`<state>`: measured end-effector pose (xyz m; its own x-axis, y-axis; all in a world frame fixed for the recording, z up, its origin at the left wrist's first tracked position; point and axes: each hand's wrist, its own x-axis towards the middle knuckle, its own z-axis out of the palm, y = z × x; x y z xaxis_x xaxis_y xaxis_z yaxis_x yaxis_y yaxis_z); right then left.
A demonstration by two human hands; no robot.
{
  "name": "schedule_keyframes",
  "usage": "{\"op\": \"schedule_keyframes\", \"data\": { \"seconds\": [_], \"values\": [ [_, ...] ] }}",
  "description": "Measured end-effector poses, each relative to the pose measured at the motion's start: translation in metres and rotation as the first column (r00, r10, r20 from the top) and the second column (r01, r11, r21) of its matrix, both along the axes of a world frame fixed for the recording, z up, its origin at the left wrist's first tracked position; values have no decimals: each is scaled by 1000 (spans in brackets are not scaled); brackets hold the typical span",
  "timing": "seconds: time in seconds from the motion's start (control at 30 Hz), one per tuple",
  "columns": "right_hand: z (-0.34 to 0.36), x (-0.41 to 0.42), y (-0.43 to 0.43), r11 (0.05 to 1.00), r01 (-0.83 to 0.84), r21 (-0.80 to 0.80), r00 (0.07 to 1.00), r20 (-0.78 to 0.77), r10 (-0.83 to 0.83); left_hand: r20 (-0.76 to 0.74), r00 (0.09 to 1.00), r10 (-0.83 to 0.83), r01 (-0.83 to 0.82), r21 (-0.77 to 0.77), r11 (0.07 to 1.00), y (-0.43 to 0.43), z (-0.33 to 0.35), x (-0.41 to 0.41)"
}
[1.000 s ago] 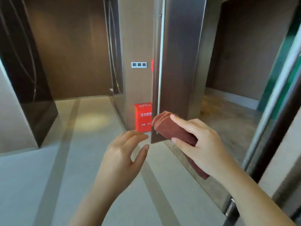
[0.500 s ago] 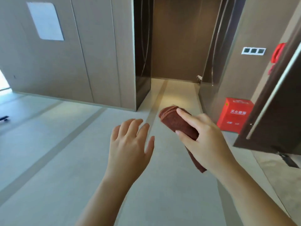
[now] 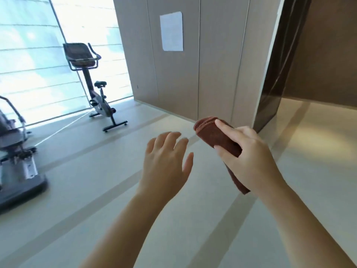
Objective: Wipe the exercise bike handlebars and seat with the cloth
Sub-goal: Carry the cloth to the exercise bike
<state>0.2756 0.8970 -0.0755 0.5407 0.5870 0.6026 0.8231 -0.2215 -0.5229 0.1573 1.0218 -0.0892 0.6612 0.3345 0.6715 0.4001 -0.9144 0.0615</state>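
Observation:
A folded dark red cloth [image 3: 212, 134] is gripped in my right hand [image 3: 249, 157], right of centre, its ends sticking out above and below my fingers. Beside it, my left hand [image 3: 166, 163] floats palm down with fingers spread and nothing in it. Far off at the upper left stands an upright exercise bike [image 3: 96, 89] by the window, with a dark console and curved handlebars [image 3: 82, 57] on top and a small black seat [image 3: 100, 83] lower down. Both hands are well away from it.
Another grey exercise machine [image 3: 19, 167] sits at the left edge, partly cut off. Beige wall panels [image 3: 193, 74] with a white paper sheet [image 3: 171, 31] run behind, and a dark opening [image 3: 289, 74] lies to the right. Pale striped floor stretches between me and the bike.
The view has swung left: the door and red box are gone, and the window and exercise bike have come into sight. Both hands keep their pose, the cloth still held.

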Motion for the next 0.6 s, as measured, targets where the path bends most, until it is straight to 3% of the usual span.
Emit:
{"op": "schedule_keyframes", "data": {
  "seconds": [0.17,0.6],
  "values": [
    [0,31,92,989,-144,37,988,-54,146,16,992,121,-121,-29,992,72,11,14],
    [-30,56,322,934,-354,-57,931,-122,345,65,952,300,-279,-224,934,269,-20,24]
  ]
}}
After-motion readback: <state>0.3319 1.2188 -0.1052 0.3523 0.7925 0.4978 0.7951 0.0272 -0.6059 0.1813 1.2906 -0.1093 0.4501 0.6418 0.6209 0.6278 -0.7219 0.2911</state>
